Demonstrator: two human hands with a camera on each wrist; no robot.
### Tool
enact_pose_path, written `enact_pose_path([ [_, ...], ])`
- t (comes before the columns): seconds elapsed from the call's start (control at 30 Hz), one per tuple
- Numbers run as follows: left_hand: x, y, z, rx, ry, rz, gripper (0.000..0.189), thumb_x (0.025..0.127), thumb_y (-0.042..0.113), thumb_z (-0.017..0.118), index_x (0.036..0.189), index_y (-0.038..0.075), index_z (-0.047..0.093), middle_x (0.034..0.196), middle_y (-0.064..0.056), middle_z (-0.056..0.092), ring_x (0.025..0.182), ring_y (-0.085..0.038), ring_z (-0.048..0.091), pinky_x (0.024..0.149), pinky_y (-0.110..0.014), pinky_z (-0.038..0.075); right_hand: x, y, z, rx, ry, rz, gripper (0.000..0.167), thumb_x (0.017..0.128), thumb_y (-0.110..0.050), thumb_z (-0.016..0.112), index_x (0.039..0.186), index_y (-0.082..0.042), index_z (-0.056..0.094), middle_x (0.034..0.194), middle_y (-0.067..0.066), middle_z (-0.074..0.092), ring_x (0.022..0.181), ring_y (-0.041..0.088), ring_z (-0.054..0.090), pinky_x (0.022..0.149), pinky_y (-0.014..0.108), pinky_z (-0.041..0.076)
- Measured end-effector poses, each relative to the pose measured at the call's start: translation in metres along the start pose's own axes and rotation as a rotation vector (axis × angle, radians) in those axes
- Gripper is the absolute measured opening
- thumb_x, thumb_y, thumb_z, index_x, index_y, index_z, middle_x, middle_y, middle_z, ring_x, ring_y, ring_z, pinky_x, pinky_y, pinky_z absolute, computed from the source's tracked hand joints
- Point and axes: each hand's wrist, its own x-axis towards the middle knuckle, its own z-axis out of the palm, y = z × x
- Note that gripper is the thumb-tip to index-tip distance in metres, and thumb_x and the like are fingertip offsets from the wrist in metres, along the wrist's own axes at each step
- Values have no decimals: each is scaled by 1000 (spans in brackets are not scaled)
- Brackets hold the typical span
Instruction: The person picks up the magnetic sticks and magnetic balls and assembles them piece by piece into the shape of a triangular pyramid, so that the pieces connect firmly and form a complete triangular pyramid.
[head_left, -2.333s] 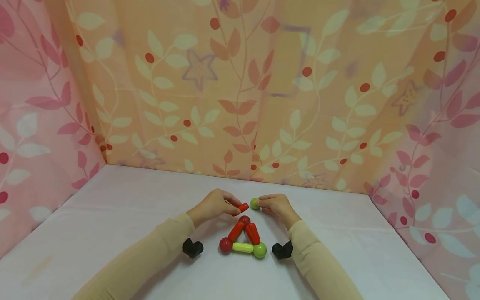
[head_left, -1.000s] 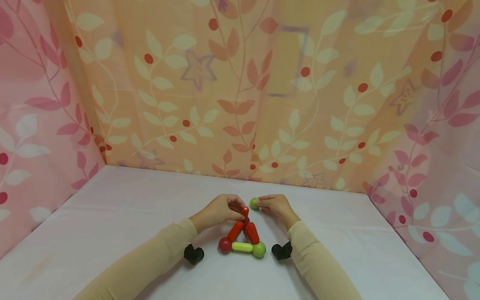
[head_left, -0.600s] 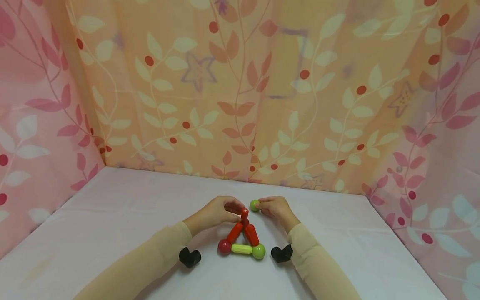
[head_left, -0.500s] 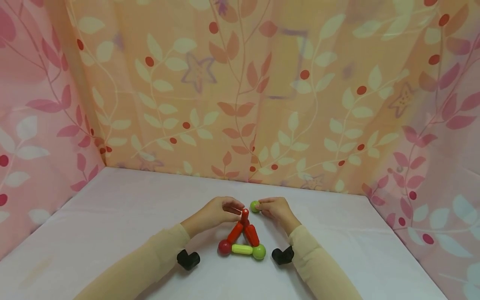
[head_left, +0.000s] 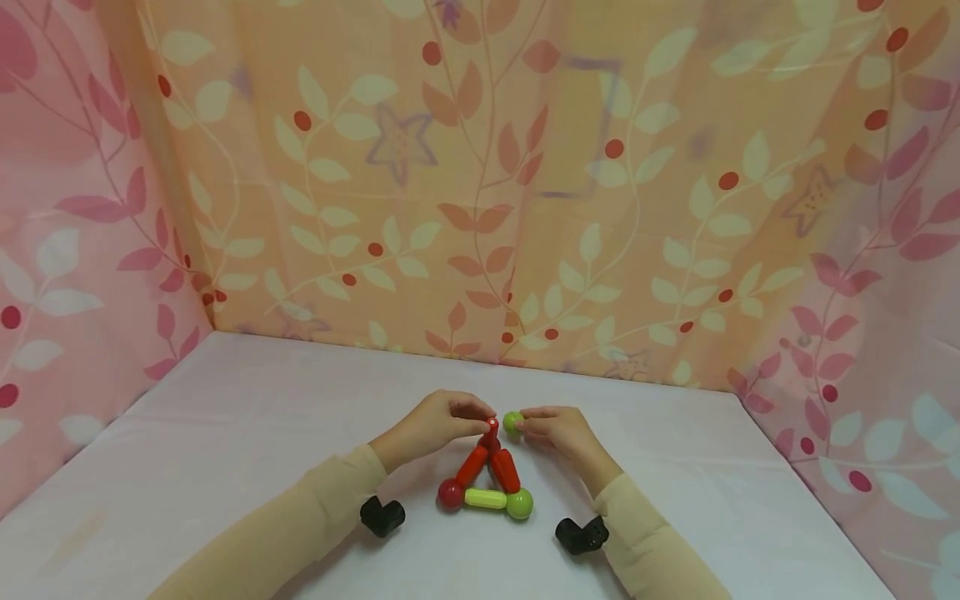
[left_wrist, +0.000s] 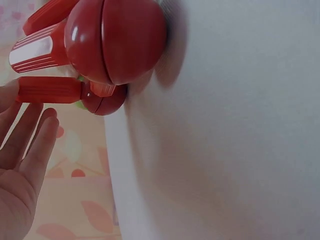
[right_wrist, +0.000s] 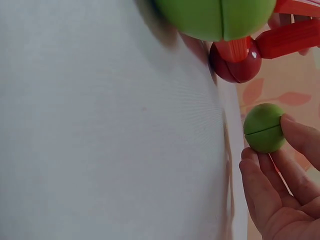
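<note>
In the head view a three-cornered figure of rods and balls stands on the table: a red ball (head_left: 451, 494) near left, a green ball (head_left: 519, 503) near right, a darker red ball (right_wrist: 235, 62) at the far corner. A yellow-green rod (head_left: 486, 499) joins the near two. Red rods (left_wrist: 37, 51) rise from the balls. My left hand (head_left: 435, 427) pinches the top of the upright red rod (left_wrist: 50, 90) on the far ball. Just right of that rod, my right hand (head_left: 564, 433) holds a loose green ball (right_wrist: 264, 128) between thumb and fingertips, off the figure.
Below each hand sits a black wrist piece, the left one (head_left: 382, 517) and the right one (head_left: 582, 535). A white cloth (head_left: 262, 400) covers the table. Flower-patterned curtains (head_left: 337, 208) enclose the back and sides.
My left hand has brought the red rod over from the left and stood it on the far red ball. The green ball in my right hand has come slightly nearer to that rod.
</note>
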Motion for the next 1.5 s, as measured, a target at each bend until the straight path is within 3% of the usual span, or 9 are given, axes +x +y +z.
enact_pose_path([
  [0.37,-2,5,1,-20,-20,-38,16,90,19,74,105,14,75,101,1,75,98,-14,65,93,-35,56,-19,-7,-12,80,-15,-70,30,89,-13,71,117,0,72,118,13,72,101,16,69,95,38,55],
  [0.57,-16,9,-3,-65,31,-46,29,88,25,75,114,12,71,113,-5,72,103,-17,67,94,-39,56,-34,-18,-15,93,-21,-104,31,90,-17,73,118,-4,72,117,10,73,105,19,70,96,37,55],
  [0.8,-28,10,-2,-18,-8,-88,41,84,20,79,121,8,68,100,-1,71,93,-14,66,85,-32,57,-47,-30,-13,83,-65,-163,35,88,-19,75,118,-2,71,115,10,74,104,20,71,96,36,55],
  [1.07,-32,9,1,-61,-35,-62,44,85,12,77,127,11,66,101,-2,70,97,-16,66,84,-31,56,-58,-35,-7,43,-93,-190,31,88,-19,74,116,-4,73,110,7,75,101,19,71,98,38,54],
  [1.23,-32,9,3,-65,-27,-78,41,84,13,76,124,15,69,97,-1,68,94,-14,64,81,-29,55,-60,-36,-6,29,-103,-199,34,88,-21,75,117,-4,73,111,7,75,101,17,71,99,40,53],
  [1.5,-32,7,5,-89,-34,-52,36,86,11,75,121,13,69,95,-1,67,92,-15,64,77,-27,53,-62,-36,-6,17,-122,-198,37,87,-21,76,118,-3,72,111,8,75,102,17,71,99,41,53],
])
